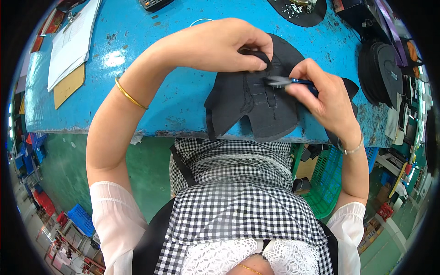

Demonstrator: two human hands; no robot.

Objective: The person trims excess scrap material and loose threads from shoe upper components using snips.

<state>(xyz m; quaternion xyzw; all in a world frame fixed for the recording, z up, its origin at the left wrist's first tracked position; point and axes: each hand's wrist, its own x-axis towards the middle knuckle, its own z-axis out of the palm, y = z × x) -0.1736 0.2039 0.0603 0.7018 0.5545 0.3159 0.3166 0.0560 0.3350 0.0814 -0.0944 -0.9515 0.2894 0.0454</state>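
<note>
A flat black cut piece of fabric or leather (229,98) lies at the table's near edge, with stitched lines and narrow slots in its middle. My left hand (233,46) reaches over its far part, closed, pinching a folded-up bit of the piece between thumb and fingers. In my right hand (323,94) is a pair of small blue-handled thread snips (300,81). Their metal blades, blurred by motion, are at the slots just below my left fingertips. Whether the blades touch the material I cannot tell.
The blue table (169,103) carries a clipboard with papers (75,50) at left and a calculator (155,3) at the far edge. A stack of black pieces (378,73) stands at right. A green basket (323,183) sits below the table, beside my lap.
</note>
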